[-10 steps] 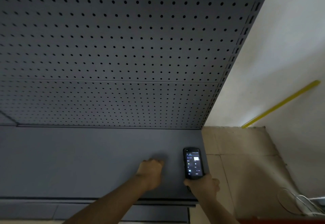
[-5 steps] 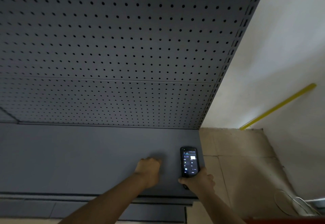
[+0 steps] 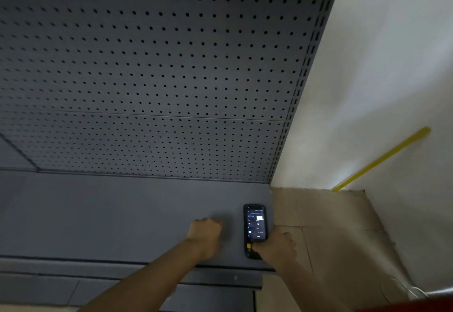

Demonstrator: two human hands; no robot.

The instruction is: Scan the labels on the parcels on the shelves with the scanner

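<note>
A black handheld scanner point(image 3: 255, 226) with a lit screen is upright in my right hand point(image 3: 277, 246), which grips its lower end over the right end of a grey shelf point(image 3: 110, 216). My left hand point(image 3: 206, 234) hovers just left of the scanner, fingers curled into a loose fist with nothing in it. No parcel shows on this shelf.
A grey perforated back panel point(image 3: 159, 66) rises behind the shelf. A slotted upright point(image 3: 301, 78) ends the unit at the right. Beyond it are a white wall, a yellow strip point(image 3: 382, 158) and a beige tiled floor point(image 3: 323, 226).
The view has drifted slightly, with both hands and the scanner shifting a little left. The grip on the scanner and the left fist stay the same.
</note>
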